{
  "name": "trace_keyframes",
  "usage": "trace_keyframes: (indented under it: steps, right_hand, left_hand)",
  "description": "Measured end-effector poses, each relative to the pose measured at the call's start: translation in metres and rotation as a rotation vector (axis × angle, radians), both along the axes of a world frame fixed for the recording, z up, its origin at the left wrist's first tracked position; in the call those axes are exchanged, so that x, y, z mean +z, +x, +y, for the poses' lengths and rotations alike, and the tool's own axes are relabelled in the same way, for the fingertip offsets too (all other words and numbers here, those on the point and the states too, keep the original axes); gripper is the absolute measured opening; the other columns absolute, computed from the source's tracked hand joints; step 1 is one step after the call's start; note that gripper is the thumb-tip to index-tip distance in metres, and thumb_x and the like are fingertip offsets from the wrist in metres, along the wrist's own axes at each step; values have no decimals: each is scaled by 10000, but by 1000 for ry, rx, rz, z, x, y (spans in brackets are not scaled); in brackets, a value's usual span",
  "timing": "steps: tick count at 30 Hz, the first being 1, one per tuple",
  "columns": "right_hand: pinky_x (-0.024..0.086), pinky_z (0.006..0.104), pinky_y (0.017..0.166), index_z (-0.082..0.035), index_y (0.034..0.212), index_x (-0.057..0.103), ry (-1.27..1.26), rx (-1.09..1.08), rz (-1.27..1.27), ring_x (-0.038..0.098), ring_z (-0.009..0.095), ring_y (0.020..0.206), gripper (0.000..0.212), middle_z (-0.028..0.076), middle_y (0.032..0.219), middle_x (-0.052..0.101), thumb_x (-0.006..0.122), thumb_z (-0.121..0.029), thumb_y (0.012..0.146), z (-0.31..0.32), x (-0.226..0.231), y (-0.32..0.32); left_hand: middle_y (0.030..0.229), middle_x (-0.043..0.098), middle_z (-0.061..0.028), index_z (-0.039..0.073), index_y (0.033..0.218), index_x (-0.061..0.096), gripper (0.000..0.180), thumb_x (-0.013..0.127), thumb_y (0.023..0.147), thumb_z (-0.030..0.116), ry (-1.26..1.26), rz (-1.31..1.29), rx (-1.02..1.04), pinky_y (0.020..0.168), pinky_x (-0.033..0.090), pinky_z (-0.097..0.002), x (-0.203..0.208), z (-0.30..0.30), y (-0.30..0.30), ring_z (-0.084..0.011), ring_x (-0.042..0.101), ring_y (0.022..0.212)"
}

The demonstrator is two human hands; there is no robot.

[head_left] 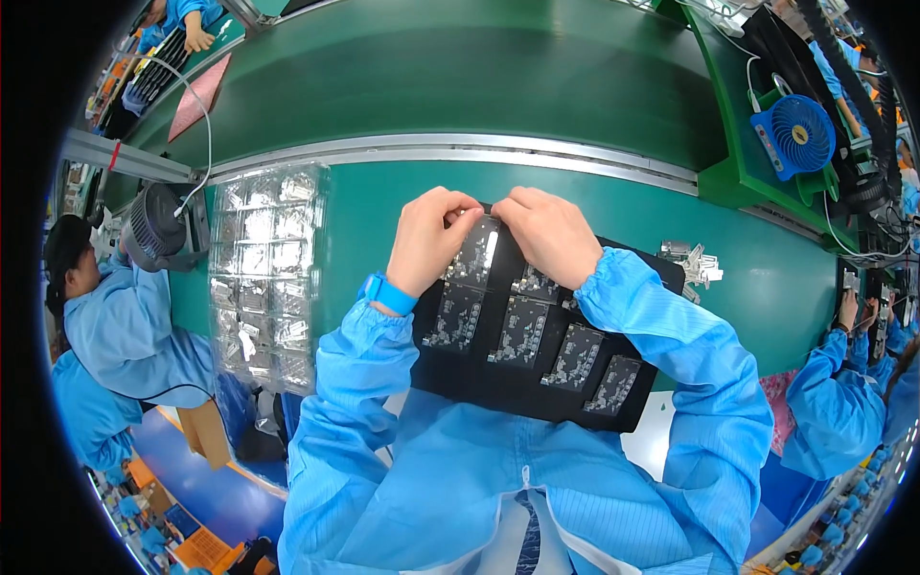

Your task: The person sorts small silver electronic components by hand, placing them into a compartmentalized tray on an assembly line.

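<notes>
A black tray [479, 381] lies before me, tilted, its near edge close to my body. Several dark printed circuit boards [519, 331] rest in rows on it. At its far left corner my left hand [428, 241] is closed, thumb and forefinger pinched above the corner circuit board [472, 253]. My right hand [551, 237] is close beside it, fingers bent and pressed together at that board's far right edge. What the fingertips hold, if anything, is too small to make out. A blue wrist strap [389, 294] circles my left wrist.
Left of the tray sits a clear plastic blister tray [268, 254] with shiny metal pieces. Small metal parts [692, 263] lie at the right. A metal rail [450, 149] borders the green bench. A blue fan [797, 134] stands right, a grey round device [158, 225] left. Co-workers sit both sides.
</notes>
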State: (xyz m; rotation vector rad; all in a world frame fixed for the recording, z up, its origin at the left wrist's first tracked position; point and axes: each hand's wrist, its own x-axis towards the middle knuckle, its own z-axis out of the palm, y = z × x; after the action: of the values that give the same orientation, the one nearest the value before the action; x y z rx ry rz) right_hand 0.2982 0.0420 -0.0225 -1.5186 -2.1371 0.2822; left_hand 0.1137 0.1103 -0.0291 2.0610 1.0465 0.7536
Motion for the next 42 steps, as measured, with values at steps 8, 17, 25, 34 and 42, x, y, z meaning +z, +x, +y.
trace_keyframes:
  steps: [8,17,25,34,42]
  right_hand:
    - [513,401,716,-48,941,644,23,-62,-10,601,288,851,95,88,858,592,642,-101,861,-3,4,-9]
    - [483,410,704,-47,858,640,-38,23,63,560,305,815,96,91,843,573,683,-128,830,-32,25,-14]
    - [457,370,760,-50,805,639,-112,102,-79,540,244,895,110,63,854,555,689,-148,805,-59,17,-33]
    - [466,345,768,-66,827,642,-70,162,-120,542,226,902,91,51,863,546,639,-94,741,-60,13,-35]
    - [473,342,769,-70,813,639,-81,171,-101,545,218,896,75,46,861,546,641,-93,742,-61,12,-35]
  left_hand:
    - [800,629,-108,34,926,700,123,722,825,100,41,12,15,618,499,-334,-2,-8,-4,-228,630,685]
    - [864,633,-101,7,966,645,133,700,846,24,80,29,152,639,489,-309,29,-68,-53,-207,631,740]
    - [812,658,-99,-13,980,658,166,719,832,29,-179,49,219,583,473,-288,21,-100,-63,-165,623,687]
    - [789,654,-104,-37,987,651,192,725,814,1,-233,44,193,587,484,-289,15,-103,-68,-152,594,640]
    - [702,589,-60,-28,1041,654,243,712,805,-23,-274,36,145,541,426,-276,17,-101,-69,-124,522,595]
